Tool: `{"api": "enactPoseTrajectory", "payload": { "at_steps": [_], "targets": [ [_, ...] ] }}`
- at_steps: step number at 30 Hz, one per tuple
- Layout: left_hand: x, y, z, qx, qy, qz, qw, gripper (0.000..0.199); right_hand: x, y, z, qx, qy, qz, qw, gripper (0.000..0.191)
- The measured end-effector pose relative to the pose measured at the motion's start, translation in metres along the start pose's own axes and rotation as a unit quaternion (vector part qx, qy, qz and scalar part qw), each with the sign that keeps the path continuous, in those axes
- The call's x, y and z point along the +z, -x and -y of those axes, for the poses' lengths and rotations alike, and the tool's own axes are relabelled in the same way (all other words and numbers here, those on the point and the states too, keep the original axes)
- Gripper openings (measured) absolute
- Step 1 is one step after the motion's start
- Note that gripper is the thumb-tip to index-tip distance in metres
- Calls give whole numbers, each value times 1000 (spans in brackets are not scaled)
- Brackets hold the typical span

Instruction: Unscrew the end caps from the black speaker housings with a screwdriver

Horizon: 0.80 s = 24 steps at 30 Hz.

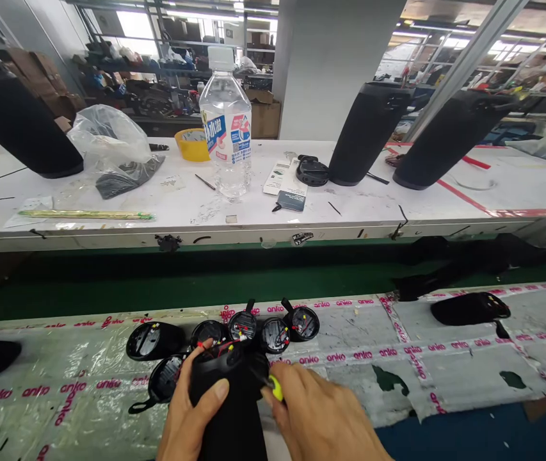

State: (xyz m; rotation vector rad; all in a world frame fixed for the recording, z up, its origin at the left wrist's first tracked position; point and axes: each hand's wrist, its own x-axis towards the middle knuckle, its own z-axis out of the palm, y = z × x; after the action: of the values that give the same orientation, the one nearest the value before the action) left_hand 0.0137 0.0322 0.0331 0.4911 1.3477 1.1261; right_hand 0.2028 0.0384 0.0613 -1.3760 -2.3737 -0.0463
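My left hand (193,406) is wrapped round the upper end of a black fabric-covered cylinder (232,410), thumb on its front. Red wires show at the cylinder's top. In my right hand (318,410) is a tool with a yellow-green handle (275,387), its tip close to the cylinder's upper right edge; the exact contact is hidden. Several round black caps with wires inside, such as one at the right (304,323) and one with a strap at the left (164,379), lie just beyond and beside the cylinder.
Plastic film with pink printed tape covers the near bench (95,358). Another black cylinder (469,308) lies on it at the right. The raised white shelf (176,205) holds a clear bottle (227,128), yellow tape (191,145), a plastic bag (109,141) and standing black cylinders (366,134).
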Motion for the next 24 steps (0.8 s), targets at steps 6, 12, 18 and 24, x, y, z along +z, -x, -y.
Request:
{"api": "enactPoseTrajectory", "payload": {
  "at_steps": [6,12,18,24],
  "targets": [
    [0,4,1,33,-36,3,999,87,9,1,-13,-69,28,90,993,28],
    [-1,7,-1,54,-91,30,994,87,9,-3,-10,-112,64,107,986,33],
    [3,7,-2,99,-135,-3,986,85,10,-3,-12,-119,62,119,984,37],
    [9,6,1,158,-186,-71,967,77,16,0,-9,-112,62,86,988,32]
  ]
}}
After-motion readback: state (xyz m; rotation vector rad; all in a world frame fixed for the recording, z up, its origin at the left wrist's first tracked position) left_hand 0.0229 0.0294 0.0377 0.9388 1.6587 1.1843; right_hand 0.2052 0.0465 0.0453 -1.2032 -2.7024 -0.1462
